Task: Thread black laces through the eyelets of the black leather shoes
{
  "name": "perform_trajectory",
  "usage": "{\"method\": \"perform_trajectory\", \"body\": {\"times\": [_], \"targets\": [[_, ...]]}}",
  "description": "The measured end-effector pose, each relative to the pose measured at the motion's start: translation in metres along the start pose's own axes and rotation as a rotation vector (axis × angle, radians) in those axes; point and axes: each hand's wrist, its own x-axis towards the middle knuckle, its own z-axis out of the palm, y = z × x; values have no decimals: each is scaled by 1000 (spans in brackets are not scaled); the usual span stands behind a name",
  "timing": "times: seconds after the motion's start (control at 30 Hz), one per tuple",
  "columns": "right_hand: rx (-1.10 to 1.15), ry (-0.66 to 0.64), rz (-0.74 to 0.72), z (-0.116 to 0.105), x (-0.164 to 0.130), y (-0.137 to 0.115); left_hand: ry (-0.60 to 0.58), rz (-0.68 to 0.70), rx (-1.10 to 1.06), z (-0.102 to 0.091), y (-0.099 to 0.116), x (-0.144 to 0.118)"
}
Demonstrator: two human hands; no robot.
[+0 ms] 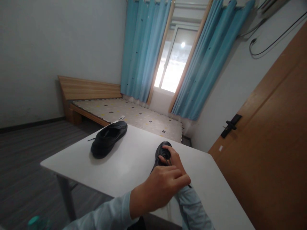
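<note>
A black lace-up shoe [158,156] rests near the table's far right side, its toe pointing away from me. My right hand [175,158] is closed on it, thumb and fingers curled at the laced opening. Crossing in front, my left hand [160,185] is pinched shut on a black shoelace. The lace runs up from the shoe, and a dark end pokes out beyond my left fingertips. My left hand and wrist hide the shoe's near part. A second black shoe [107,139] sits apart at the table's far left, a lace end sticking out beside it.
Both shoes are on a white table [134,153]. Behind it stands a wooden bed frame with a patterned mattress [144,116], a small white remote [122,117] on top. Blue curtains [146,48] flank the window. A wooden door [271,127] is at right; a green-capped item [34,220] shows lower left.
</note>
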Motion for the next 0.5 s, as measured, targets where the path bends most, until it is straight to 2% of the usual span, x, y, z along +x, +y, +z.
{"method": "perform_trajectory", "body": {"times": [0.33, 0.5], "targets": [[-17, -50, 27, 8, 7, 11, -53, 21, -5, -18, 10, -6], [-18, -13, 17, 8, 5, 13, -31, -40, -77, -18, 1, -2]]}}
